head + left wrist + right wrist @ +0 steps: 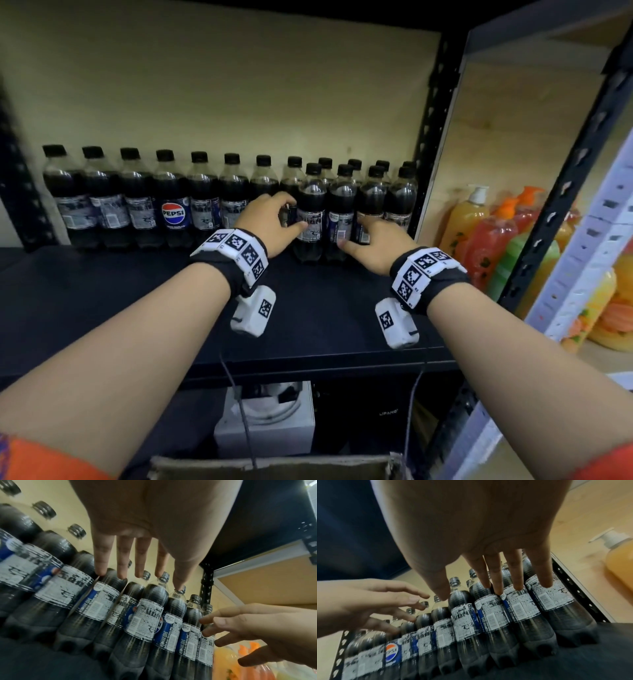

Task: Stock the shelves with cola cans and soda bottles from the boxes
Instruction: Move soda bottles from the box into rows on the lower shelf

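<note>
A row of dark cola bottles (174,205) with black caps stands along the back of the black shelf (137,301). A shorter front row (342,212) stands at the right end. My left hand (296,213) reaches to the leftmost front bottle (310,219), thumb on its label. In the left wrist view its fingers (123,561) are straight and hold nothing. My right hand (354,233) lies against the front bottles further right. Its straight fingertips (498,585) touch the labels and shoulders of those bottles (518,604).
The black upright post (431,137) bounds the shelf on the right. Beyond it stand orange and red pump bottles (469,216). A white box (263,421) sits on the shelf below, and a cardboard box edge (274,467) shows at the bottom.
</note>
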### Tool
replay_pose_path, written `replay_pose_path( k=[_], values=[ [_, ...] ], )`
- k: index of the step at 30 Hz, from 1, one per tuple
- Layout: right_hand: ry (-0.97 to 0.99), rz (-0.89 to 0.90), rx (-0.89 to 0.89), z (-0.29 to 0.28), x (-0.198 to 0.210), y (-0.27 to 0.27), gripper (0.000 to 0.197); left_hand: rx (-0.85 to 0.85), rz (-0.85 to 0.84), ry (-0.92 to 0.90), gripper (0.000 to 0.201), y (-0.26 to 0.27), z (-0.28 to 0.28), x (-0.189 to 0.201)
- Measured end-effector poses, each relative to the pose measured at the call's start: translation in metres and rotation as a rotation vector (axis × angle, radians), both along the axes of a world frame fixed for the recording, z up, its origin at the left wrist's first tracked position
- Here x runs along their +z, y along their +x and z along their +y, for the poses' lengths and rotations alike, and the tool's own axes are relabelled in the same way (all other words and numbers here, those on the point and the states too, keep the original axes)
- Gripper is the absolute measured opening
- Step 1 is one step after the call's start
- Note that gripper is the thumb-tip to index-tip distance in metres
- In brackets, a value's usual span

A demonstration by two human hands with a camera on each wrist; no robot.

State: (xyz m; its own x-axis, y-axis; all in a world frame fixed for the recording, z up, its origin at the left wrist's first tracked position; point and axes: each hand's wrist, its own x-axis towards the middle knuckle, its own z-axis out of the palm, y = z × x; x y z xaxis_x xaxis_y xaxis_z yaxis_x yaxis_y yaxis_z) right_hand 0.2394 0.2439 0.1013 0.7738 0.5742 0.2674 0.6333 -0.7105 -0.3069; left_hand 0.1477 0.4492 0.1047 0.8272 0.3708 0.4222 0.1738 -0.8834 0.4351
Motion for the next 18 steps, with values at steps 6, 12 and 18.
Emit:
replay_pose_path(
  k=[6,12,18],
  values=[
    [-0.173,0.035,0.024,-0.013,-0.011,-0.030,0.080,0.019,0.151,-0.032,0.066,-0.049,-0.007,0.004],
    [-0.273,0.118,0.073,-0.033,-0.026,-0.072,0.095,-0.028,0.355,0.016,0.069,-0.096,-0.031,-0.005],
    [-0.326,0.148,0.149,-0.054,-0.029,-0.128,0.085,-0.058,0.563,0.020,0.068,-0.150,-0.055,-0.022]
  ],
)
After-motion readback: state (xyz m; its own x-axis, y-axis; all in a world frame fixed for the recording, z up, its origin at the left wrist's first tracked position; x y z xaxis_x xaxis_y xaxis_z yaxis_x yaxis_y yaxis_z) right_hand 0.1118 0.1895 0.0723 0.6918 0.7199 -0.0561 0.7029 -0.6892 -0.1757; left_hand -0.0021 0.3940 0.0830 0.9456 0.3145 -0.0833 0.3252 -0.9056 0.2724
